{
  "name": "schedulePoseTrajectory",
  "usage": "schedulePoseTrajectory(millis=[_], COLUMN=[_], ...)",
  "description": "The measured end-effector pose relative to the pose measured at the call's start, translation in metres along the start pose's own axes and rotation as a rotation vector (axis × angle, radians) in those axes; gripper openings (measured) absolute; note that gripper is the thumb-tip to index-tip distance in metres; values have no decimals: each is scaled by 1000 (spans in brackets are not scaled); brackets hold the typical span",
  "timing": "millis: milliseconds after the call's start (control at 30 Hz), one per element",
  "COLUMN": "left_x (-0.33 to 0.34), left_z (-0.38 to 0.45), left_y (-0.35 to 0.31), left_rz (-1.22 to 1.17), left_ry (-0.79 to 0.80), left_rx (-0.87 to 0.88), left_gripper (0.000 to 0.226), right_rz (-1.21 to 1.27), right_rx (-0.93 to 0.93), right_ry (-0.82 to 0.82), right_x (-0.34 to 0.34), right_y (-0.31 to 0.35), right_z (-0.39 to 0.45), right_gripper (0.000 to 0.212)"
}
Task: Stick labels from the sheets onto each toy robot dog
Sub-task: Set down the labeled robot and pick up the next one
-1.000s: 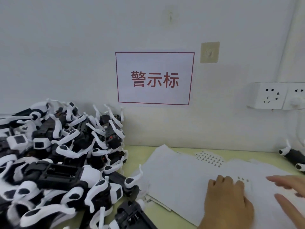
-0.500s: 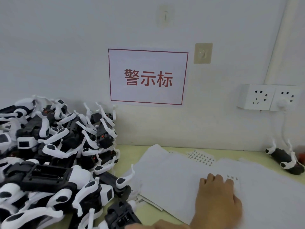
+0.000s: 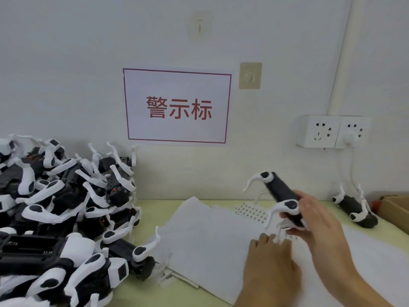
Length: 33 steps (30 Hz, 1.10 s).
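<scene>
Above the white paper label sheets (image 3: 212, 244) on the pale green tabletop (image 3: 124, 300), the right hand (image 3: 318, 220) grips a black-and-white plastic toy robot dog (image 3: 281, 196); left hand (image 3: 272, 260) presses flat on the sheets, fingers straight.

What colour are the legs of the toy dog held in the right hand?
White, on a black body; head view shows the toy dog best.

a toy robot dog (image 3: 284, 197) is now held up over the label sheets (image 3: 212, 242) by the right hand (image 3: 314, 220), which was out of sight half a second ago (a second ago it lay open on the paper). the view has been shifted rightward, so the cardboard box (image 3: 396, 209) is brought in.
</scene>
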<state>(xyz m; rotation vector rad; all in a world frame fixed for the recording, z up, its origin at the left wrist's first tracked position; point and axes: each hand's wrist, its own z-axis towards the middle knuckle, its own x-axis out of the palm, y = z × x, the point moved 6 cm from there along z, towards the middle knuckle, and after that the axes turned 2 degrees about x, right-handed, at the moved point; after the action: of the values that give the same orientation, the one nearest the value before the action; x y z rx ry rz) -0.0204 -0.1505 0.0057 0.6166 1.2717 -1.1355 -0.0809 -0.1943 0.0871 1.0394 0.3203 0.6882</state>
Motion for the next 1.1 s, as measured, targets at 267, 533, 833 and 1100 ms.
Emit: schedulePoseTrajectory(millis=[267,533,833,1100], left_x=[-27,-78,-80,-88], left_z=[8,19,14,9], left_y=[37,49,77,94], left_rz=[-521,-848,-772,-420], left_ry=[-349,-298,-57,-146], left_rx=[-322,-405,-320,-416], left_gripper=[21,37,46,46], right_rz=[-237,-386,-317,-1012], right_rx=[237,201,101,212], right_ry=[-153,268,403,245], right_x=[-69,4,16,-41], right_y=[-42,-32,-39,-91], right_z=[26,-1,-12,1], right_gripper=[24,23,34,46])
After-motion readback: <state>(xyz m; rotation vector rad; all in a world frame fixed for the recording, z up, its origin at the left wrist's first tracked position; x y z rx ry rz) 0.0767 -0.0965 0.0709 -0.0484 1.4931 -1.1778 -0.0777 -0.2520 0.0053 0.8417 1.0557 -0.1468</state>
